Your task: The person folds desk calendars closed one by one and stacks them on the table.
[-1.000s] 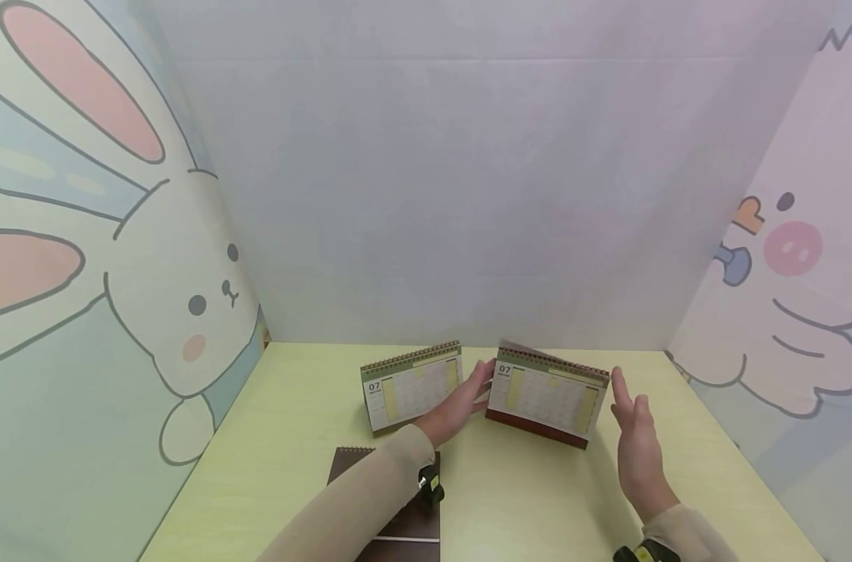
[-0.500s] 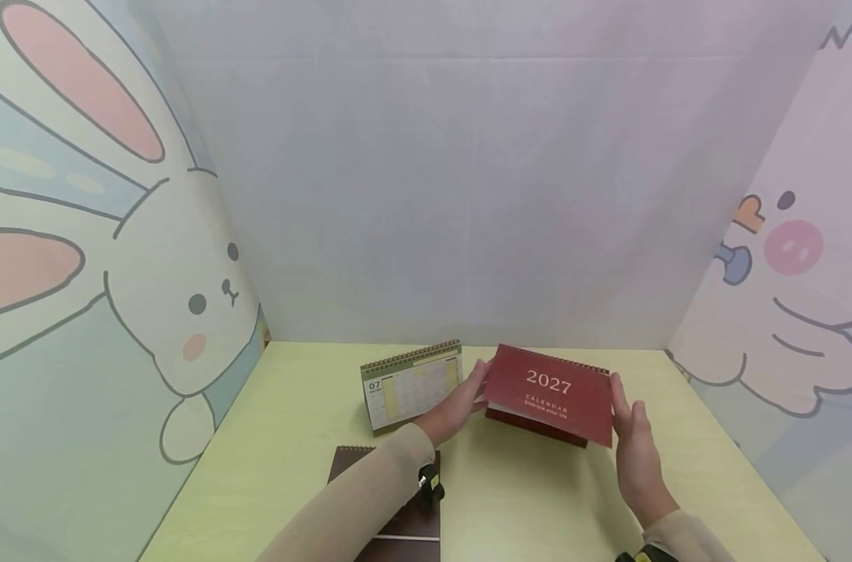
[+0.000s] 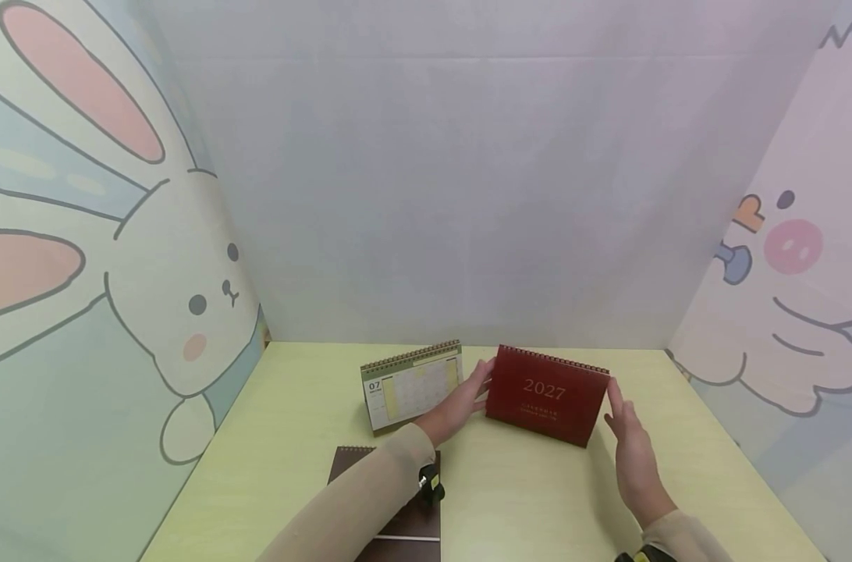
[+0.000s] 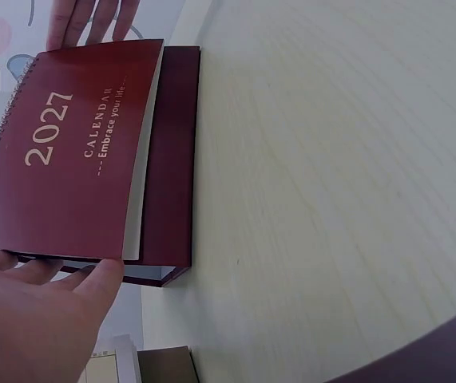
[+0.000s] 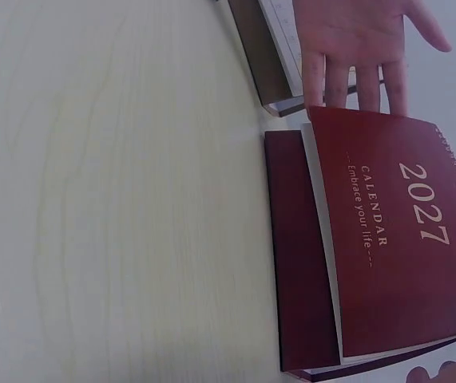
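Observation:
A dark red desk calendar point(image 3: 545, 398) printed "2027 CALENDAR" stands tilted on the table, its spiral binding along the top. My left hand point(image 3: 454, 406) is at its left edge, and the straight fingers point(image 5: 369, 84) reach the cover's side in the right wrist view. At the opposite edge is my right hand point(image 3: 637, 460), fingertips right at the side, palm turned inward. In the left wrist view, the cover point(image 4: 72, 152) lies over white pages above the red base point(image 4: 172, 159).
Left of the red calendar stands another desk calendar point(image 3: 415, 390), turned to a "07" page. A dark brown spiral-bound item point(image 3: 412, 523) lies flat in front, partly under my left sleeve point(image 3: 356, 499). A pale wall point(image 3: 468, 195) closes off the back.
The right-hand calendar showed its "07" page a second ago. Its red cover then came down over the front and now lies against it. My right hand shifted slightly at the edge.

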Motion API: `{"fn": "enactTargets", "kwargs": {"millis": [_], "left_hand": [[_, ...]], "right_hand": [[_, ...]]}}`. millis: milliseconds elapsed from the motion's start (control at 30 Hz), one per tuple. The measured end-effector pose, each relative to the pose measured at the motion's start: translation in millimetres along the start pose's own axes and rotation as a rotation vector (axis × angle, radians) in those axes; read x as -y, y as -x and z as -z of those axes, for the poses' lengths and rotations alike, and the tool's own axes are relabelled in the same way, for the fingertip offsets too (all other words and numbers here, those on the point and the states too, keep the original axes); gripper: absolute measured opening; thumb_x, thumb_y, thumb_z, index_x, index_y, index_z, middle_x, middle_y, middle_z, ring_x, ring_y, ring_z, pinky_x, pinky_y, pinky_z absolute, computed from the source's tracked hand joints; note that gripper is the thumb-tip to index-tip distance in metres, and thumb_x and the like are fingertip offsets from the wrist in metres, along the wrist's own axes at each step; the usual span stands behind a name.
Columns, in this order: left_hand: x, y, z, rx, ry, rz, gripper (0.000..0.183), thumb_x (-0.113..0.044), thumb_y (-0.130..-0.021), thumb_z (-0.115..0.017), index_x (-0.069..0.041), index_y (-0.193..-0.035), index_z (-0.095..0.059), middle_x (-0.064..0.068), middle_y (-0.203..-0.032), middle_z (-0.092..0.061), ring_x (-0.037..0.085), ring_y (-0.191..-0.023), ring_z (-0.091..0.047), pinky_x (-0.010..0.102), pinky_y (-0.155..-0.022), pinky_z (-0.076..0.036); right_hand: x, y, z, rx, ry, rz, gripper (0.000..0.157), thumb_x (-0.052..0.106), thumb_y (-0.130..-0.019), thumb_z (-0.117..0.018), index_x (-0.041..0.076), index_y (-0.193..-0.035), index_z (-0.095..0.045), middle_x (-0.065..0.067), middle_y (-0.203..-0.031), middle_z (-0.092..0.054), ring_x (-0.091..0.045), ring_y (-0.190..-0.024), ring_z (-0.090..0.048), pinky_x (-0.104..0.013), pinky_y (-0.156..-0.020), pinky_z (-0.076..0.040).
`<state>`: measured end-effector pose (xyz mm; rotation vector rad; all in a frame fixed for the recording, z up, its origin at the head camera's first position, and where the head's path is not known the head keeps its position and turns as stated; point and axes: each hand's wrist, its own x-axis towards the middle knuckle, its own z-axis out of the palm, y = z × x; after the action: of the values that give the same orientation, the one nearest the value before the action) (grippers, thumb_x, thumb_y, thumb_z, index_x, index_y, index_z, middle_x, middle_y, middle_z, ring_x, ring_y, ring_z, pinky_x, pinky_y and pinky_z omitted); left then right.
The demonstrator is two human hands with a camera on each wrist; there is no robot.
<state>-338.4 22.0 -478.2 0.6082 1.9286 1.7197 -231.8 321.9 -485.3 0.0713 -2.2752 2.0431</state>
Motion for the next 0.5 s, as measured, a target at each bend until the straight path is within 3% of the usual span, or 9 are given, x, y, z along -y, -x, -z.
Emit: {"fn": "enactTargets", "kwargs": {"millis": [167,300,367,433,467,500], "left_hand": [[0.3,0.0,-0.3,0.005,-0.004,-0.014,0.078,-0.086,-0.102,-0.012,-0.049,-0.170,-0.018,-0.019,-0.178,-0.028,0.017,-0.170,-0.025,0.049,-0.136,-0.033],[0.4,0.5,0.1,0.001,-0.038,-0.009,0.079,-0.085,-0.102,-0.010,-0.048,-0.171,-0.015,-0.018,-0.179,-0.026,0.018,-0.171,-0.022,0.051,-0.138,-0.027],[0.4,0.6,0.4,-0.003,-0.053,-0.004,0.079,-0.086,-0.102,-0.010,-0.048,-0.172,-0.015,-0.018,-0.180,-0.024,0.018,-0.171,-0.021,0.051,-0.139,-0.025],[0.4,0.5,0.7,-0.005,-0.058,0.000,0.080,-0.086,-0.102,-0.010,-0.047,-0.172,-0.014,-0.019,-0.180,-0.023,0.018,-0.171,-0.020,0.051,-0.139,-0.024],[0.5,0.4,0.7,-0.006,-0.061,0.001,0.080,-0.086,-0.102,-0.010,-0.047,-0.172,-0.014,-0.019,-0.180,-0.022,0.017,-0.171,-0.020,0.051,-0.139,-0.024],[0.5,0.6,0.7,-0.008,-0.063,0.003,0.080,-0.086,-0.102,-0.011,-0.047,-0.172,-0.014,-0.019,-0.180,-0.022,0.017,-0.171,-0.020,0.051,-0.139,-0.024]], "right_hand": [[-0.2,-1.6,0.2,-0.027,0.047,-0.041,0.063,0.058,-0.116,-0.008,0.036,-0.174,0.002,0.014,-0.182,0.012,-0.049,-0.169,0.008,-0.074,-0.129,0.020],[1.5,-3.2,-0.6,-0.081,0.071,-0.075,0.065,0.053,-0.118,-0.023,0.031,-0.175,-0.002,0.008,-0.185,0.004,-0.037,-0.172,0.005,-0.067,-0.136,0.009],[1.8,-5.4,0.8,-0.108,0.126,-0.091,0.070,0.050,-0.118,-0.033,0.027,-0.176,-0.002,0.002,-0.186,-0.001,-0.036,-0.172,-0.002,-0.044,-0.142,-0.009],[2.4,-8.6,3.6,-0.125,0.195,-0.111,0.078,0.049,-0.116,-0.043,0.023,-0.176,-0.001,-0.004,-0.186,-0.005,-0.037,-0.172,-0.010,-0.019,-0.133,-0.025],[2.5,-10.9,6.0,-0.123,0.231,-0.120,0.082,0.049,-0.115,-0.047,0.023,-0.176,0.001,-0.006,-0.186,-0.006,-0.038,-0.171,-0.013,-0.011,-0.125,-0.030],[3.1,-13.7,8.7,-0.115,0.260,-0.123,0.087,0.049,-0.114,-0.050,0.022,-0.176,0.003,-0.008,-0.186,-0.006,-0.040,-0.171,-0.014,-0.012,-0.124,-0.033]]}}
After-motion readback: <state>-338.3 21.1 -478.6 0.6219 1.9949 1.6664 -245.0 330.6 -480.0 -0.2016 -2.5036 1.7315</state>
